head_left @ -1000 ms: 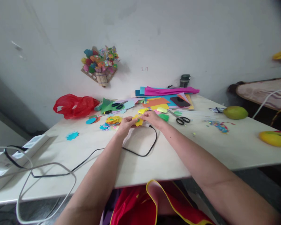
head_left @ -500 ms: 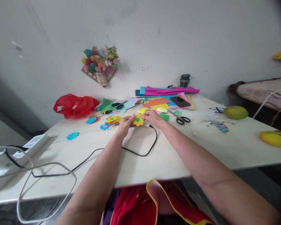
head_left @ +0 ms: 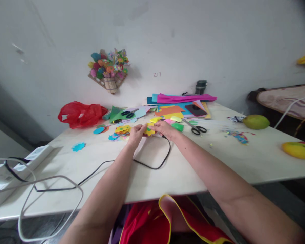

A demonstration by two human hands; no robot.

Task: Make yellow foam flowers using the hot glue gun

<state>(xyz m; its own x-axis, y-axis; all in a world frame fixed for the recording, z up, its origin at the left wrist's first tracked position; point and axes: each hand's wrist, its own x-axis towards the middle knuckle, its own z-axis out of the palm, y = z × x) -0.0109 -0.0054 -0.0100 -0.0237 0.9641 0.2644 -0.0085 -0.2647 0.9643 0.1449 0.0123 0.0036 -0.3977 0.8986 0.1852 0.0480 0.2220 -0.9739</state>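
Observation:
Between my two hands is a yellow paper flower [head_left: 149,130] with a green centre, partly covered by my fingers. My left hand [head_left: 137,133] pinches its left edge. On the other side, my right hand [head_left: 164,128] has its fingertips closed on the flower's right edge. A pile of yellow and orange paper flowers [head_left: 123,129] lies just left of my left hand, with small blue flowers [head_left: 113,137] beside it. Yellow scraps [head_left: 155,119] and a green paper piece [head_left: 177,126] lie behind and beside my right hand.
Black scissors [head_left: 198,130] lie right of my hands; another pair [head_left: 128,114] rests on green paper. A black cable [head_left: 152,168] loops across the table in front. Coloured sheets and a phone [head_left: 195,109] are at the back. A red bag [head_left: 81,115] and a power strip [head_left: 38,156] are left.
My right fingers have moved slightly down and left over the yellow flower, covering more of it. My left hand stays nearly in place.

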